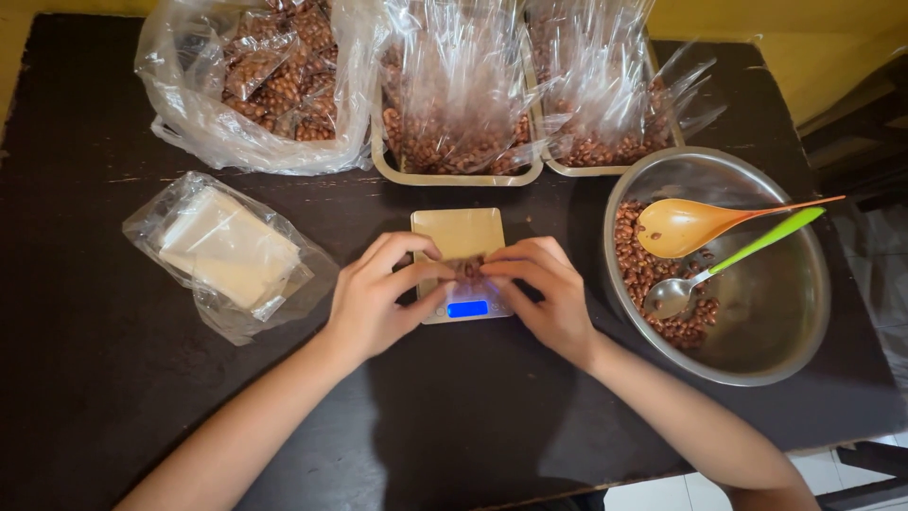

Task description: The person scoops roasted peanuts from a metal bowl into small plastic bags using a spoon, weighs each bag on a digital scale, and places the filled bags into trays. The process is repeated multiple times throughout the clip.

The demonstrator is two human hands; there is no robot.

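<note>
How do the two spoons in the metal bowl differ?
The orange spoon is plastic with a broad, deep scoop; the green-handled spoon has a small metal scoop. The orange spoon lies higher, its thin handle pointing right past the rim; the green-handled spoon's scoop sits among the brown nuts. Both rest in the metal bowl, handles angled up and right, untouched by either hand.

Clear nut-filled bags (274, 76) crowd the table's far edge; a small blue screen (467, 308) glows centrally.
</note>
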